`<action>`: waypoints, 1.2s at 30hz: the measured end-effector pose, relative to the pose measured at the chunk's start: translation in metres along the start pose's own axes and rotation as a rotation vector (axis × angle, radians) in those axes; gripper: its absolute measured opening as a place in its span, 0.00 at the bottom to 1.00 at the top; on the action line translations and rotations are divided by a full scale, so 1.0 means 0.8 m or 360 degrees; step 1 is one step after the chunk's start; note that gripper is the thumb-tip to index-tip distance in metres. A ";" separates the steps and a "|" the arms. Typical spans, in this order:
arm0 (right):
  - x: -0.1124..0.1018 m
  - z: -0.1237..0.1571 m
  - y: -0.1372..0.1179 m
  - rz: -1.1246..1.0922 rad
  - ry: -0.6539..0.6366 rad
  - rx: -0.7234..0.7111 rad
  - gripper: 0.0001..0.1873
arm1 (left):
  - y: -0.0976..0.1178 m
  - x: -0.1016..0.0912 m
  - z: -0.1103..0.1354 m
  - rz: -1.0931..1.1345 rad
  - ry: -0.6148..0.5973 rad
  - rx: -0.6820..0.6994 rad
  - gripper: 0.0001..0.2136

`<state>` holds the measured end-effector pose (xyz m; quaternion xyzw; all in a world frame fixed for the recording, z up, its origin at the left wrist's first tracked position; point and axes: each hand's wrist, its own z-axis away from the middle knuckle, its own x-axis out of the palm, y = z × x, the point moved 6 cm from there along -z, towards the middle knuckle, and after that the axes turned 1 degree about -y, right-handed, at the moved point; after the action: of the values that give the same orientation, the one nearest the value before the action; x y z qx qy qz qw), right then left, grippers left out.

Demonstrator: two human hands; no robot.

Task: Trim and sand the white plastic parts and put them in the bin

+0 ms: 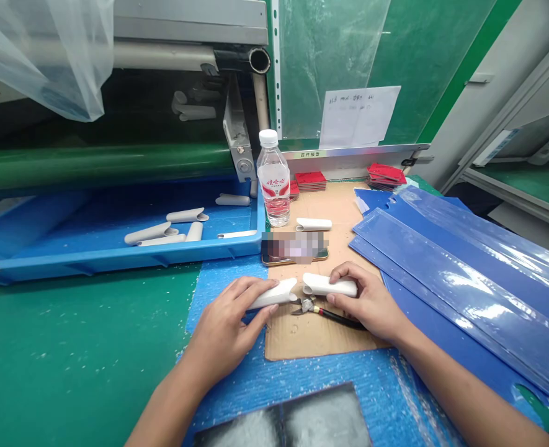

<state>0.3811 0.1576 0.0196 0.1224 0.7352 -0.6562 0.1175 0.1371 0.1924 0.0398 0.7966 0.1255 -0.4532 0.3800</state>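
Observation:
My left hand [225, 332] grips a white split plastic tube [272, 294] at the near edge of a cardboard sheet [321, 335]. My right hand [367, 300] holds a second white split tube [330, 285], and the two tube ends nearly meet. Just below them, a pair of side cutters [325, 313] with black-and-red handles lies on the cardboard, partly under my right hand. Another white tube [314, 224] lies farther up the cardboard. A phone [295, 248] with a blurred screen rests beside it.
A blue tray [116, 261] with several white tubes stands to the left, behind it a green roller. A water bottle [273, 180] stands at the tray's corner. Glossy blue sheets [464, 279] are stacked on the right, and red stacks [386, 176] lie at the back.

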 end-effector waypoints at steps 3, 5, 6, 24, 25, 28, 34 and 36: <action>-0.001 0.000 -0.003 -0.0039 0.0001 -0.0010 0.09 | 0.001 0.000 0.000 0.0003 0.0006 0.0013 0.15; 0.000 0.001 -0.006 -0.0057 -0.0006 -0.0018 0.09 | 0.002 0.000 0.000 0.0007 0.0010 0.0019 0.15; 0.001 0.001 -0.007 -0.0063 -0.0011 -0.0024 0.09 | 0.002 0.000 0.000 0.0010 0.0013 0.0023 0.15; -0.002 0.004 -0.020 -0.0096 -0.0026 -0.0157 0.07 | 0.009 -0.004 0.000 0.0026 0.0109 0.0111 0.15; -0.001 0.005 -0.021 -0.0090 -0.0028 -0.0161 0.07 | 0.009 -0.004 0.000 0.0026 0.0106 0.0110 0.15; -0.001 0.004 -0.022 -0.0067 -0.0035 -0.0179 0.07 | 0.008 -0.004 0.000 0.0027 0.0099 0.0109 0.15; -0.001 0.003 -0.022 -0.0063 -0.0028 -0.0219 0.07 | 0.009 -0.005 -0.001 0.0025 0.0107 0.0116 0.15; -0.002 0.004 -0.023 -0.0068 -0.0027 -0.0226 0.07 | 0.010 -0.005 -0.001 0.0023 0.0114 0.0117 0.15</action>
<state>0.3762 0.1527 0.0373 0.0925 0.7812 -0.6059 0.1183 0.1394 0.1881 0.0475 0.8266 0.1165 -0.4258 0.3489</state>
